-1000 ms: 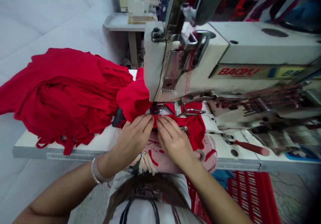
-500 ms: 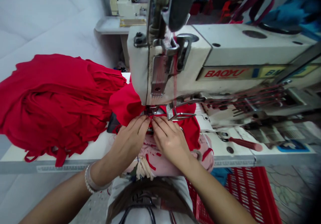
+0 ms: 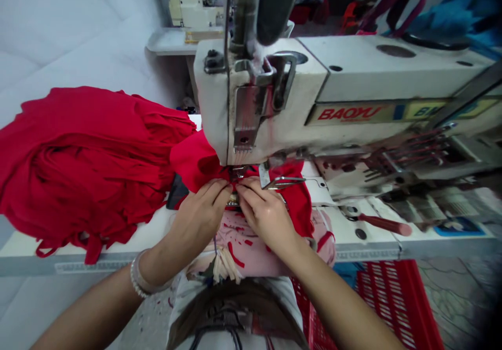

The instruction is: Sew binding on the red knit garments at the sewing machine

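The red knit fabric (image 3: pixel 86 167) looked soft, light and limp, a stretchy cloth likely to sag and creep rather than hold a shape, so the surest place to take hold seemed to be close to the stitching point, not in the loose folds. Most of it lay bunched in a heap over the left part of the tabletop (image 3: pixel 157 229), and a fold of it ran from the heap, past the head of the white BAOYU sewing machine (image 3: pixel 266 104), to the steel presser foot (image 3: pixel 274 183). The left hand (image 3: pixel 200 216), a beaded bracelet (image 3: pixel 135 274) on its wrist, and the right hand (image 3: pixel 264 214) met just in front of that foot, near the middle of the front edge of the machine's work area. Their fingers (image 3: pixel 219 193) curved down side by side, tips resting on the cloth and neither hand balled into a fist (the thumbs were out of sight, so a true pinch could not be told from a flat press). A red-handled screwdriver (image 3: pixel 386 225) lay on the tabletop well to the right of the hands.
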`<action>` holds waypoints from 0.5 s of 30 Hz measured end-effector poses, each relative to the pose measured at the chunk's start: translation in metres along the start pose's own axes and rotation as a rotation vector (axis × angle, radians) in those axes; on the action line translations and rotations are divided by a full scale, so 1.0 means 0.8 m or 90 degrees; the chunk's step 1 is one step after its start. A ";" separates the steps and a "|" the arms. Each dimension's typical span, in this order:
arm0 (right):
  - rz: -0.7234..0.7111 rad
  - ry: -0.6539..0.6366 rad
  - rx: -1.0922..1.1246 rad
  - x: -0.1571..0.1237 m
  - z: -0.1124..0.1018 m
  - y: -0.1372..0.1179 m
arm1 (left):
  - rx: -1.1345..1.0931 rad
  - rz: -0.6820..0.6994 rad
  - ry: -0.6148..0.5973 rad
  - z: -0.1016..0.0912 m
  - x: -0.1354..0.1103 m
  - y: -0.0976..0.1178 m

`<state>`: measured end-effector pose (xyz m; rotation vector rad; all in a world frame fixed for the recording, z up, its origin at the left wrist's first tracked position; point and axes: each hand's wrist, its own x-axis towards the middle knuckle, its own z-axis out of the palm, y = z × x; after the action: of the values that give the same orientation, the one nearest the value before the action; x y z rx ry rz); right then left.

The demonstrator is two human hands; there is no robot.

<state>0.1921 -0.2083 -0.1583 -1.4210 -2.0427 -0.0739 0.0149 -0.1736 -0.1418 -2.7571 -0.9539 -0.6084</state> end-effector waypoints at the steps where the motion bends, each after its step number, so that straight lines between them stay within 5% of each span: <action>1: 0.004 -0.005 0.011 0.000 0.000 0.000 | 0.002 0.000 0.004 0.000 0.000 -0.001; 15: -0.001 -0.022 0.022 -0.002 0.000 0.006 | 0.034 0.030 0.010 -0.002 -0.001 -0.006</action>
<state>0.1968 -0.2078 -0.1606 -1.4092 -2.0631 -0.0149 0.0107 -0.1713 -0.1404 -2.7153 -0.8860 -0.5877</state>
